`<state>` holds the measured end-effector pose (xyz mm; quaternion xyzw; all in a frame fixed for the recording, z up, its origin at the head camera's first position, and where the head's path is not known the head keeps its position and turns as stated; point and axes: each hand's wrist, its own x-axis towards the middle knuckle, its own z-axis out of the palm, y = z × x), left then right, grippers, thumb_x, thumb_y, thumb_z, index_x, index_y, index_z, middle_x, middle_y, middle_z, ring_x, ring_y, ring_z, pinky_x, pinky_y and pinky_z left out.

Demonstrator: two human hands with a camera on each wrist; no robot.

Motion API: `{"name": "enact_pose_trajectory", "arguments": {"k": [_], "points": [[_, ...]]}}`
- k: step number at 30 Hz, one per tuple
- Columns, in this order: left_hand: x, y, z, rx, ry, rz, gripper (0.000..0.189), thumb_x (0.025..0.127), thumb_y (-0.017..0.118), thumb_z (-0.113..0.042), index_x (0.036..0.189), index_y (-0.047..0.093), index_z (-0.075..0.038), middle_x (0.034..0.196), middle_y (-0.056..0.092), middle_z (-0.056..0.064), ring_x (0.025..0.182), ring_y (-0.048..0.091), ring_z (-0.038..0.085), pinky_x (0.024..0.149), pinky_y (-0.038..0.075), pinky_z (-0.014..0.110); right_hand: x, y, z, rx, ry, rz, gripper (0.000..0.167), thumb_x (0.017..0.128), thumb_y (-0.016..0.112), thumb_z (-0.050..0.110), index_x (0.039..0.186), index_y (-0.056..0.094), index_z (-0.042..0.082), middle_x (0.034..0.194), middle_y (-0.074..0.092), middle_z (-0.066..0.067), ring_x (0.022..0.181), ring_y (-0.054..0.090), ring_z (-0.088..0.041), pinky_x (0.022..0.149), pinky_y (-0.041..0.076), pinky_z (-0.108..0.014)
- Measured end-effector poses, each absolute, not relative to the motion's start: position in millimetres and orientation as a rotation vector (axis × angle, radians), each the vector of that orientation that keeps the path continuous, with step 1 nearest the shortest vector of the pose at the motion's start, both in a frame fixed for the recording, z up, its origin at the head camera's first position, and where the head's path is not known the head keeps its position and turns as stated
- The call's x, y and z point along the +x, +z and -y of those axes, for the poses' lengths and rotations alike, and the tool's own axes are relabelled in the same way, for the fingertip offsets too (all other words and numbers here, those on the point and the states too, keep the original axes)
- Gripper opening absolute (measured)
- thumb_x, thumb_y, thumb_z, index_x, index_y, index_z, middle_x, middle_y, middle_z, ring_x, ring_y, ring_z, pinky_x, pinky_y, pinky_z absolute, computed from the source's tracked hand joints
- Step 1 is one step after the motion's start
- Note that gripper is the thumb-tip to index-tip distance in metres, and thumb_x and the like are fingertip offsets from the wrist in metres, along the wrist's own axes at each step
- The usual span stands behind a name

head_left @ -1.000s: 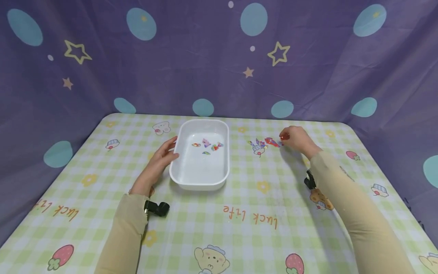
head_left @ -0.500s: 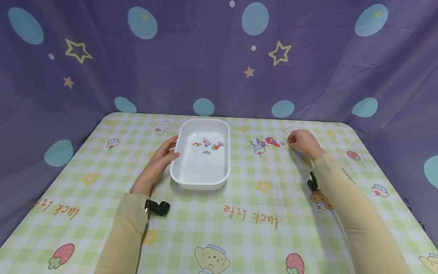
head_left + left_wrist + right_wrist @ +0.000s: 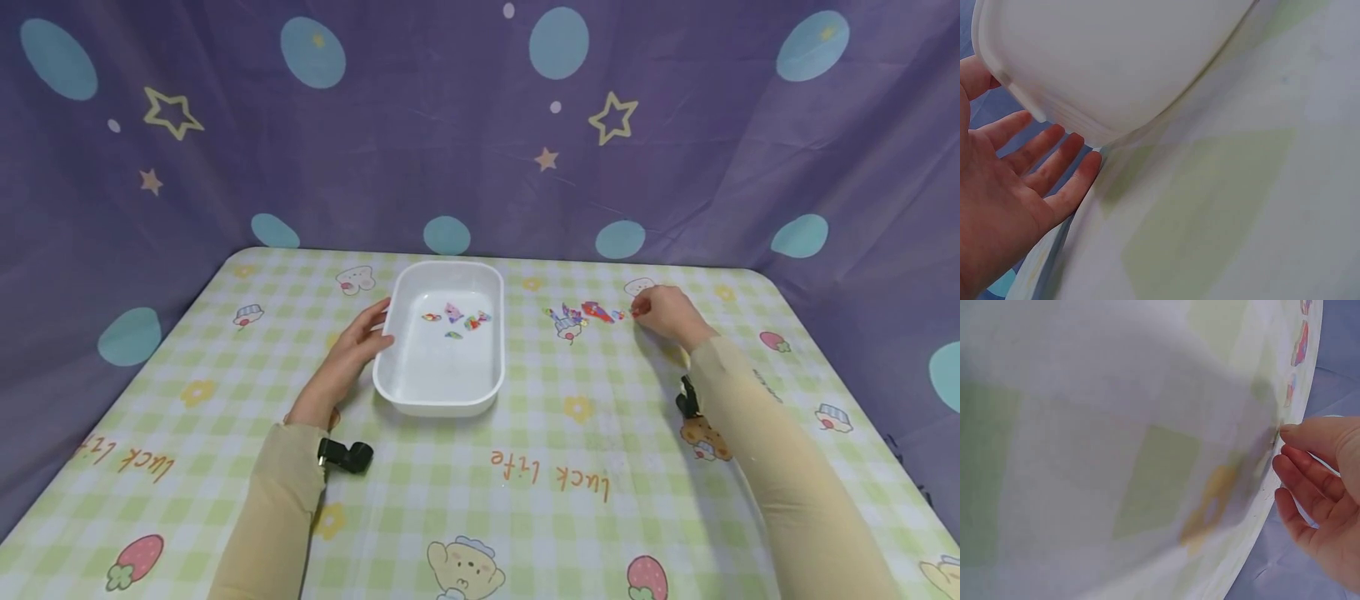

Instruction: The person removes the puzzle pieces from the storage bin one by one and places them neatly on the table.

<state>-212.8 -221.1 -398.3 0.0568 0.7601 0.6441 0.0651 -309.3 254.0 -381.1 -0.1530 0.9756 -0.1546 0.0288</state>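
My left hand (image 3: 341, 362) rests against the left side of a white rectangular tray (image 3: 390, 375), its thumb near the rim. The left wrist view has the left hand's fingers (image 3: 1050, 169) extended, loosely bent, beside the tray's outer wall. Several small colourful flat pieces (image 3: 452, 312) lie inside the tray. At the back right, my right hand (image 3: 670, 315) pinches a small red piece (image 3: 633, 312) close to the tablecloth; fingers mostly cover it. To its left are a small blue-and-red piece (image 3: 618, 315), a larger red piece (image 3: 597, 312) and a blue-purple cluster (image 3: 566, 314).
The table wears a green checked cloth (image 3: 525, 533) printed with cakes, strawberries, flowers and lettering. Behind its far edge hangs a purple curtain (image 3: 450, 133) with stars and ovals. A small black device (image 3: 347, 456) is strapped to the left wrist.
My right hand moved slightly right and lower with the small red piece, uncovering the blue-and-red piece on the cloth. Over the last half second it barely moved. The left hand and tray stayed put.
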Motion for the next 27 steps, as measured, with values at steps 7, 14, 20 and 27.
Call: {"name": "enact_pose_trajectory", "arguments": {"k": [7,14,20,27], "points": [[-213,-398,222,0.149,1.948,-2.296,0.062,0.091,0.051,-0.014,0.145,0.023,-0.02,0.145,0.029,0.013,0.129,0.033,0.031,0.104,0.028,0.048,-311,-367,-239,-0.537,-0.452,-3.044,0.027,0.077,0.06,0.005,0.101,0.064,-0.004,0.094,0.064,-0.021,0.089,0.058,-0.032,0.081,0.045,-0.045],[-213,-399,222,0.157,1.94,-2.3,0.061,0.091,0.051,-0.014,0.145,0.023,-0.02,0.145,0.029,0.013,0.128,0.033,0.031,0.104,0.028,0.048,-312,-353,-203,-0.618,-0.449,-3.025,0.025,0.081,0.059,0.006,0.104,0.064,-0.003,0.096,0.063,-0.019,0.09,0.057,-0.03,0.081,0.045,-0.044],[-212,-397,220,0.147,1.944,-2.277,0.062,0.091,0.05,-0.013,0.146,0.02,-0.019,0.146,0.026,0.014,0.13,0.03,0.032,0.105,0.027,0.049,-307,-344,-168,-0.747,-0.504,-3.016,0.024,0.08,0.063,0.007,0.102,0.065,-0.001,0.094,0.062,-0.016,0.09,0.058,-0.027,0.082,0.046,-0.039],[-213,-398,220,0.144,1.948,-2.275,0.063,0.091,0.051,-0.014,0.146,0.021,-0.021,0.146,0.027,0.012,0.13,0.031,0.031,0.105,0.027,0.048,-305,-337,-136,-0.869,-0.538,-3.0,0.022,0.081,0.064,0.01,0.101,0.066,0.0,0.095,0.062,-0.012,0.089,0.059,-0.024,0.081,0.047,-0.036]]}}
